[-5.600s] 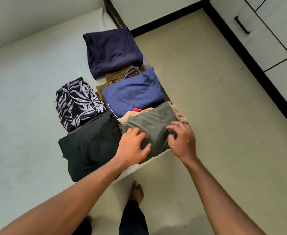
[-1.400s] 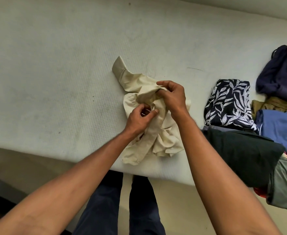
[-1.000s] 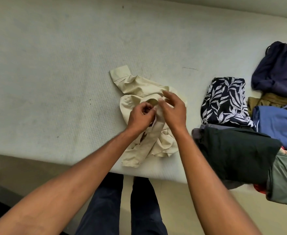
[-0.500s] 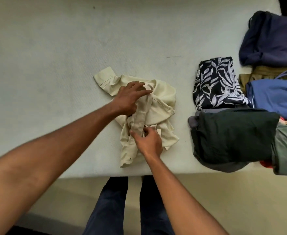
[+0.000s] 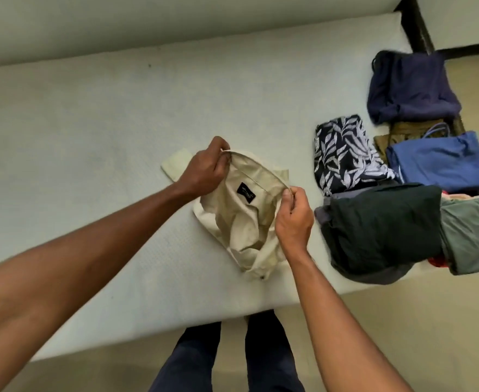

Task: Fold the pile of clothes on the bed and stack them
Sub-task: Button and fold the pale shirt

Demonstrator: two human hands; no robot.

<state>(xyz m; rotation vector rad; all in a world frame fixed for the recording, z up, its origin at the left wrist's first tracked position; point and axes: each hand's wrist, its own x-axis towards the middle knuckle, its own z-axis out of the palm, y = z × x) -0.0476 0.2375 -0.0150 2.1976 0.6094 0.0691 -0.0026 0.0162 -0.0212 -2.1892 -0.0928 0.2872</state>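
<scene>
A crumpled cream shirt (image 5: 244,219) lies near the front edge of the pale bed (image 5: 91,131). Its collar is stretched open between my hands, and a black label shows inside. My left hand (image 5: 204,168) pinches the collar at its far left end. My right hand (image 5: 293,219) pinches the collar at its near right end. One cream cuff sticks out behind my left hand. Folded clothes lie to the right: a leaf-print piece (image 5: 345,154), a dark green one (image 5: 379,224), a grey-green one (image 5: 470,233), a blue one (image 5: 436,162) and a navy one (image 5: 410,86).
An olive garment (image 5: 402,131) peeks out between the navy and blue pieces. The dark green and grey-green pieces overhang the bed's front edge. A dark bed frame corner (image 5: 413,24) stands at the top right. My legs (image 5: 224,355) stand on the beige floor below.
My hands have shifted from the shirt's crumpled front to its collar and pulled it open. The shirt has turned so the inner label shows. The view has tilted left.
</scene>
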